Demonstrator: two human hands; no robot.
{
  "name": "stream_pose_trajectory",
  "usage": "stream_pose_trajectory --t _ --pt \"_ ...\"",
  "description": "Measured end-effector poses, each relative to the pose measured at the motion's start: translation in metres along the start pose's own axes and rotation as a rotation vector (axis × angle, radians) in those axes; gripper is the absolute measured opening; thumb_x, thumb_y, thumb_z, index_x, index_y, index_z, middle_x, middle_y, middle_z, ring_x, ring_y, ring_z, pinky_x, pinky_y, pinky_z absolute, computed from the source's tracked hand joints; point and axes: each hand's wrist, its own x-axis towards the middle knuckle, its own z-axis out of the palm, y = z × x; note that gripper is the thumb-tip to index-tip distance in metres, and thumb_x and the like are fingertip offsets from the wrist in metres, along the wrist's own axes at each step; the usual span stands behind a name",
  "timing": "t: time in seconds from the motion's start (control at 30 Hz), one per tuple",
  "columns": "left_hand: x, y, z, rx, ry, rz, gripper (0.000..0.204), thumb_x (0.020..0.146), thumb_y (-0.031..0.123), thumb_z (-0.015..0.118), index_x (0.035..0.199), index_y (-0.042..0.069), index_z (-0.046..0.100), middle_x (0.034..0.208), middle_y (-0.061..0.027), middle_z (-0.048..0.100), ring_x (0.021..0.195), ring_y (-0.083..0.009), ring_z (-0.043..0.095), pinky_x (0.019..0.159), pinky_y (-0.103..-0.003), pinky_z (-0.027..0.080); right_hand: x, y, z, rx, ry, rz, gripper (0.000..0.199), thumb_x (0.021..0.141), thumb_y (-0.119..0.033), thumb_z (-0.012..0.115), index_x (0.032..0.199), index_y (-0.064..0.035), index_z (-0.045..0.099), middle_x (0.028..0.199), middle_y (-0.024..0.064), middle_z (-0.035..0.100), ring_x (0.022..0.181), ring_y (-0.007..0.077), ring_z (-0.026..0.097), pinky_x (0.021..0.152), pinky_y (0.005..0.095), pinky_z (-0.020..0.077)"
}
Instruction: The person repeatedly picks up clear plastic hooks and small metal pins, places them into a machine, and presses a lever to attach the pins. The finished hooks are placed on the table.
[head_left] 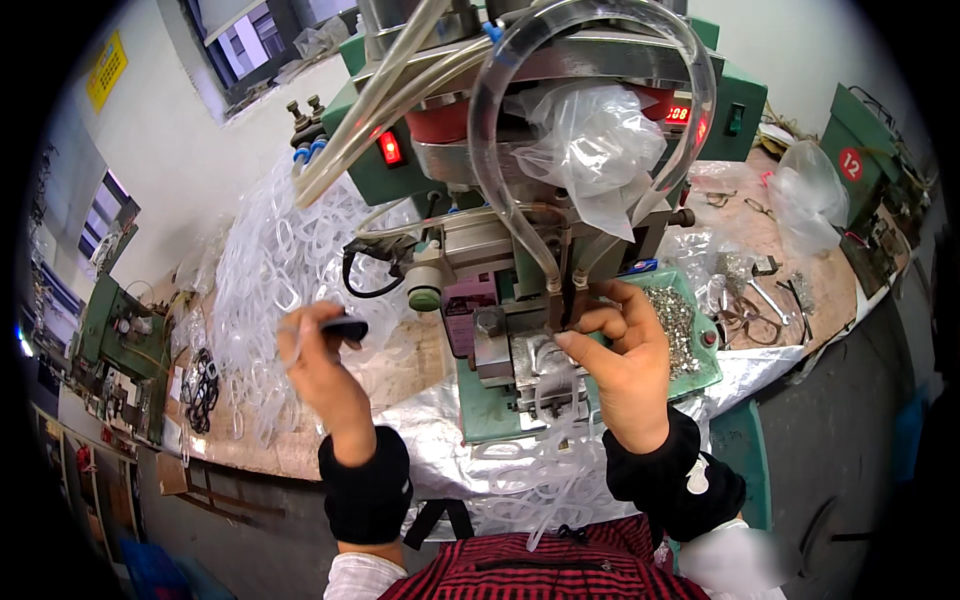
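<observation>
My left hand [328, 365] is raised left of the green machine [745, 110], its fingers closed round a dark oval piece [346, 327] whose kind I cannot make out, blurred by motion. With thumb and fingertips together, my right hand [635, 362] is at the metal fixture [548, 362] under the machine's head. Whatever those fingertips pinch is too small or hidden. A translucent plastic strip [555, 392] hangs over the fixture's front. Beside my right hand, a green tray [705, 372] holds many small metal parts [672, 330].
A large heap of translucent plastic loops [290, 260] covers the bench on the left, and more loops [520, 470] lie near my lap. Clear hoses [480, 130] arch over the machine. To the right lie a wrench [770, 303] and a plastic bag [808, 200].
</observation>
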Motion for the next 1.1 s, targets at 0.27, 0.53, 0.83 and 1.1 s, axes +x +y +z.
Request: stream_pose_trajectory --t 0.27,0.53,0.83,1.1 --pt "-0.094 0.079 0.026 -0.740 -1.114 -1.128 0.021 0.104 0.024 0.037 0.099 0.004 0.044 0.085 -0.0234 0.066 0.079 -0.0262 0.066 0.065 -0.026 0.049 -0.016 -0.013 -0.019 -0.287 -0.159 -0.142 0.051 0.080 0.004 0.058 0.131 0.0021 0.052 0.128 0.0167 0.060 0.123 0.0247 0.055 0.105 0.0360 0.0401" --pt "-0.121 0.046 0.070 -0.780 -0.973 -1.285 0.020 0.101 0.021 0.042 0.090 0.005 0.046 0.078 -0.0241 0.065 0.069 -0.0246 0.062 0.071 -0.032 0.049 0.008 0.057 -0.124 -1.389 0.209 -0.379 0.022 0.074 -0.011 0.074 0.095 -0.0052 0.070 0.122 0.0247 0.058 0.124 0.0439 0.048 0.103 0.0482 0.0400" --pt "-0.115 0.039 0.064 -0.728 -1.160 -1.263 0.032 0.104 0.032 0.041 0.098 0.003 0.051 0.078 -0.0205 0.068 0.069 -0.0180 0.063 0.061 -0.027 0.050 0.015 0.075 -0.134 -1.288 0.229 -0.452 0.017 0.084 -0.004 0.064 0.099 -0.0008 0.070 0.120 0.0204 0.064 0.118 0.0373 0.057 0.102 0.0420 0.0425" --pt "-0.072 0.026 -0.071 0.505 -0.293 0.021 0.013 0.086 0.008 0.070 0.097 0.002 0.066 0.096 -0.0091 0.068 0.087 -0.0185 0.064 0.078 -0.032 0.051 -0.014 0.072 -0.154 -0.254 0.427 -0.121 0.022 0.093 -0.005 0.059 0.113 0.0021 0.067 0.108 0.0056 0.067 0.099 0.0136 0.060 0.090 0.0262 0.0454"
